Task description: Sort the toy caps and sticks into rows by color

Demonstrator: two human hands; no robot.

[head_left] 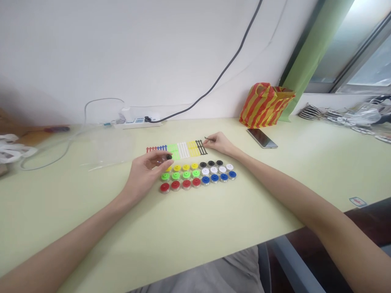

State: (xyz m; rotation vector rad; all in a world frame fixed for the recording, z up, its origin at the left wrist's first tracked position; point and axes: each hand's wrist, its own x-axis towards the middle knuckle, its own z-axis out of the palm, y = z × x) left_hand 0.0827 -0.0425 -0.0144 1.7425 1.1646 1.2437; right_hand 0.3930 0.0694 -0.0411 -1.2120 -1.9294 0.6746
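My left hand (146, 167) pinches a small round clear piece with a black cap (169, 156) between thumb and fingers, raised over the left end of the rows. A thin black stick (209, 139) is gripped in the fingertips of my right hand (220, 143), beside the flat black sticks (201, 147). Left of those lie yellow sticks (193, 149), white sticks (183, 150), green sticks (173, 149), blue sticks (162, 148) and red sticks (152, 149). Nearer me, clear round pieces stand in rows, with red caps (186, 184), blue caps (214, 177), green caps (186, 175), white caps (214, 170), yellow caps (186, 167) and black caps (211, 163).
A dark phone (262, 138) lies to the right, in front of a red-and-yellow striped bag (265, 106). Against the wall, a power strip (139, 123) has a black cable (210, 87) plugged in. Clear plastic (110, 148) lies at left.
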